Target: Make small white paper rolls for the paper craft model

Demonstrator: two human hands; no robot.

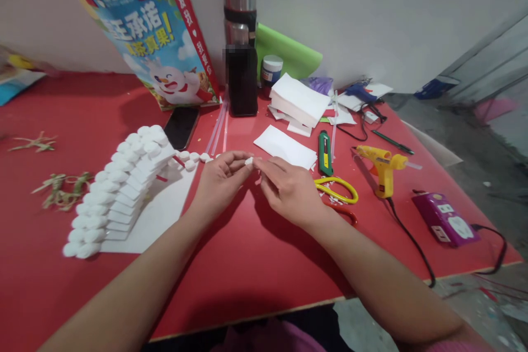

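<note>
Over the middle of the red table, my left hand (220, 179) and my right hand (291, 187) meet at the fingertips. Between them is a small white piece (249, 161), pinched by both hands; its exact kind is too small to tell. Left of my hands, a curved white model of steps (127, 203), edged with rounded white lumps (97, 198), stands on a white sheet (165, 225). More of these lumps (190, 164) lie in a row behind my left hand, which partly hides them. Yellow-handled scissors (350, 190) lie beside my right wrist.
At the right are a yellow glue gun (383, 168), its cable, and a purple power box (445, 220). A green utility knife (325, 154) and white cards (284, 146) lie ahead. Behind stand a phone (243, 82), a thermos (240, 0) and a printed bag (160, 38).
</note>
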